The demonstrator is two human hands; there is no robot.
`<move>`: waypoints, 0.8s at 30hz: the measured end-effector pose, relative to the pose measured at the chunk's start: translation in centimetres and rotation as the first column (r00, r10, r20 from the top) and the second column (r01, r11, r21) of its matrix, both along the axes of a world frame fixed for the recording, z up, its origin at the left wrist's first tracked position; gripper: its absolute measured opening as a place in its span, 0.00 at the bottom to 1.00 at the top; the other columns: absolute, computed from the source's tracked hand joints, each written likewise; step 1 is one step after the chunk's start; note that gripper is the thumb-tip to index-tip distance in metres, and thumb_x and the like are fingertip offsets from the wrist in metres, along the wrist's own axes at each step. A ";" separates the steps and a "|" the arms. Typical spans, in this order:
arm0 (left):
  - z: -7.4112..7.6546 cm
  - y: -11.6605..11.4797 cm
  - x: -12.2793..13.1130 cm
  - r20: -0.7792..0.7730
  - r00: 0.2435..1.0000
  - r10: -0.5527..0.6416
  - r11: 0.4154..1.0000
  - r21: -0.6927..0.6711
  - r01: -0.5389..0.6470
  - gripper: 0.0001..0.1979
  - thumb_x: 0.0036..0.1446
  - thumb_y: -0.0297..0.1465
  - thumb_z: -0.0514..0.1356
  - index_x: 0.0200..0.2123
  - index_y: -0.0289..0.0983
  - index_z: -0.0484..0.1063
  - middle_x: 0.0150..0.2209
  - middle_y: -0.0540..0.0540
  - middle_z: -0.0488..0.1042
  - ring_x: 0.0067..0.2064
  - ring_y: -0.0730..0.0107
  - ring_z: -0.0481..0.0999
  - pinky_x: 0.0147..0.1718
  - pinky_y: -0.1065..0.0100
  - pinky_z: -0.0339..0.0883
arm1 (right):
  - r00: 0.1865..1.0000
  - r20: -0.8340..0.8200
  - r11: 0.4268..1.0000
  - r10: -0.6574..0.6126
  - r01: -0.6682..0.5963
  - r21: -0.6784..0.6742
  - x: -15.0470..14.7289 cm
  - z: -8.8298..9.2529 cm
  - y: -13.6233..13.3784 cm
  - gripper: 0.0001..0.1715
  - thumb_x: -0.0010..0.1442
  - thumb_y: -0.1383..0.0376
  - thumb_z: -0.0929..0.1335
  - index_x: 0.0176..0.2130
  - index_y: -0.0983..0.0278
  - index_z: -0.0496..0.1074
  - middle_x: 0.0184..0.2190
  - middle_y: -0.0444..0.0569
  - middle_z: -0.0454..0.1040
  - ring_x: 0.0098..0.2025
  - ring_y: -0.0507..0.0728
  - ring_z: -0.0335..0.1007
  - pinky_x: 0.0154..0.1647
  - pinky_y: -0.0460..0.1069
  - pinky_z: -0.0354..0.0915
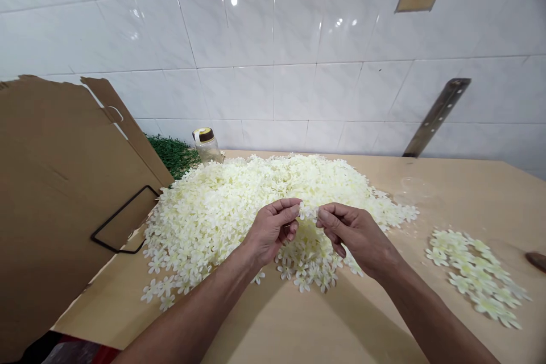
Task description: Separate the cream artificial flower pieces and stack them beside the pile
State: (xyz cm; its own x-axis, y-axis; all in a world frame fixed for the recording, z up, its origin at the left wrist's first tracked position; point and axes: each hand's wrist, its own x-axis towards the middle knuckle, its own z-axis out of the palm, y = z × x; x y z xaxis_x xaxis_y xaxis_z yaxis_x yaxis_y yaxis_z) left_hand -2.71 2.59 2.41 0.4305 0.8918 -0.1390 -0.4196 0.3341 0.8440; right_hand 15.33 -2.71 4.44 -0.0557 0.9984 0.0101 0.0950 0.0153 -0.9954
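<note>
A large heap of small white flowers with pale yellow-green centres (230, 199) lies on the wooden table (264, 324). Over its front part, my left hand (275, 227) pinches a white flower (305, 211) between thumb and forefinger. My right hand (352, 233) is closed in a pinch at the right side of that same flower, its other fingers curled. Whether one flower or a few layered together are held is too small to tell. To the right, apart from the heap, is a smaller group of flowers (478, 273) spread on the table.
An upright cardboard box (68, 193) with a black wire frame (96, 237) against it stands at the left. Behind the heap are a clear bottle (208, 151) and green artificial foliage (170, 152). A metal bracket (437, 116) leans on the tiled wall; a dark object (536, 260) sits far right.
</note>
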 end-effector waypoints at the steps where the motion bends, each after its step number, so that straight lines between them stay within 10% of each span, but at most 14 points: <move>1: 0.0 0.0 0.0 -0.001 1.000 0.004 1.000 -0.001 -0.004 0.20 0.44 0.35 0.73 0.41 0.34 0.76 0.23 0.54 0.68 0.21 0.81 0.65 0.17 0.77 0.56 | 1.000 0.001 1.000 0.003 -0.003 0.002 0.0 -0.1 0.0 0.23 0.61 0.47 0.68 0.33 0.64 0.73 0.18 0.39 0.62 0.17 0.47 0.54 0.17 0.45 0.56; 24: -0.3 0.3 -0.3 0.030 0.999 0.028 0.998 0.057 -0.030 0.18 0.47 0.32 0.72 0.41 0.35 0.73 0.27 0.53 0.68 0.23 0.80 0.68 0.18 0.76 0.59 | 0.950 0.238 0.979 -0.205 0.194 0.067 0.9 1.3 -0.2 0.23 0.57 0.47 0.71 0.38 0.63 0.76 0.15 0.38 0.60 0.16 0.48 0.53 0.17 0.45 0.55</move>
